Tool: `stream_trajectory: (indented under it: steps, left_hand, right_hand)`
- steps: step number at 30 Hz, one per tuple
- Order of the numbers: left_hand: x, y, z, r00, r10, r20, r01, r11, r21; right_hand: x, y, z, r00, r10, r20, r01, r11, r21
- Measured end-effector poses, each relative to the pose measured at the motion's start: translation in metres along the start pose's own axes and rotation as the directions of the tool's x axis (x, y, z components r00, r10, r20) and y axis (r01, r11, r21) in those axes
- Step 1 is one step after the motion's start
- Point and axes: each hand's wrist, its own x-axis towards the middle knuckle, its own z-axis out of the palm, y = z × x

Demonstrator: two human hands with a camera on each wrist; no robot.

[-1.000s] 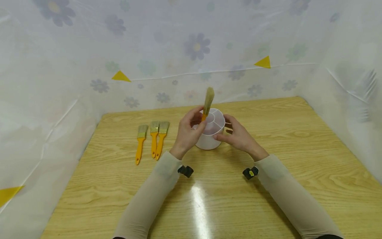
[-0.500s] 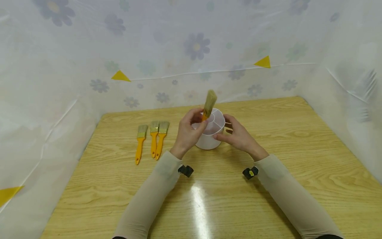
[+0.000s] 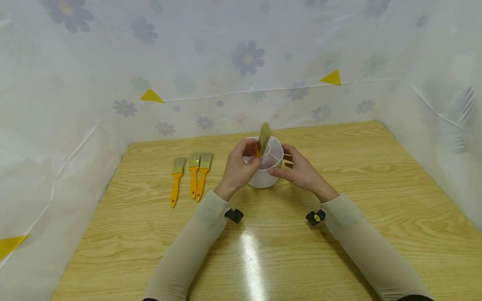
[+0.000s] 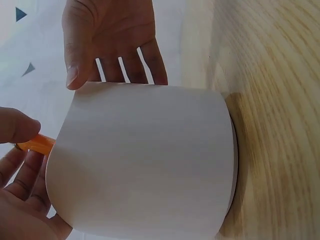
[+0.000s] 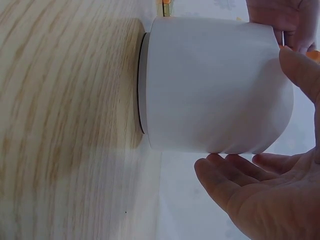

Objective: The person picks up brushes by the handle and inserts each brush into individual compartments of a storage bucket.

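"While its pale bristles tilt upward, the orange-handled paintbrush (image 3: 265, 137) sits at the white divided organizer (image 3: 263, 179) in the head view, pinched in the left hand (image 3: 240, 167). Right hand (image 3: 301, 170)?"

"Lightly curled round the organizer, thumb in front. Three flat brushes (image 3: 203, 177) lie on the wood-grain table (image 3: 278, 251), off left."

"Left wrist cam: left thumb and fingers on the handle (image 4: 44, 145), but the organizer hides its lower end. Can't tell which compartment."

"Right wrist: organizer's upright, right fingertips touching its side, blocking most of the left hand."
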Motion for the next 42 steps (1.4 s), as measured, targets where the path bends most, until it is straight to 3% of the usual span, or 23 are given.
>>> stream_trajectory:
  steps: [3, 7, 13, 18, 24, 36, 42]
  left_hand:
    - [0.000, -0.012, 0.001, 1.000, 0.011, 0.019, -0.012, 0.999, 0.032]
    - [0.000, -0.015, 0.001, 0.997, 0.049, 0.067, -0.055, 0.994, 0.099]
    - [-0.002, -0.016, 0.004, 0.988, 0.108, 0.113, -0.126, 0.979, 0.163]
    - [-0.001, -0.017, 0.007, 0.980, 0.166, 0.106, -0.185, 0.960, 0.210]
    - [-0.001, -0.017, 0.009, 0.973, 0.216, 0.081, -0.230, 0.917, 0.325]
    - [-0.003, -0.016, 0.007, 0.966, 0.223, 0.129, -0.256, 0.879, 0.403]
    - [-0.005, -0.013, 0.007, 0.970, 0.180, 0.162, -0.235, 0.860, 0.452]
  right_hand:
    - [-0.003, -0.008, 0.000, 1.000, 0.003, 0.000, -0.003, 1.000, -0.009]
    - [-0.004, -0.010, 0.000, 1.000, 0.002, 0.004, -0.002, 1.000, -0.014]
    - [0.001, 0.007, -0.001, 1.000, 0.002, 0.014, -0.002, 1.000, -0.010]
    - [0.006, 0.026, 0.000, 1.000, 0.015, 0.008, -0.015, 0.999, -0.031]
    - [0.007, 0.028, 0.001, 1.000, 0.017, 0.000, -0.017, 1.000, -0.024]
    - [0.007, 0.019, 0.000, 1.000, -0.031, 0.003, 0.031, 0.999, -0.018]
    - [0.008, 0.026, 0.000, 0.999, -0.042, -0.005, 0.041, 0.999, -0.030]
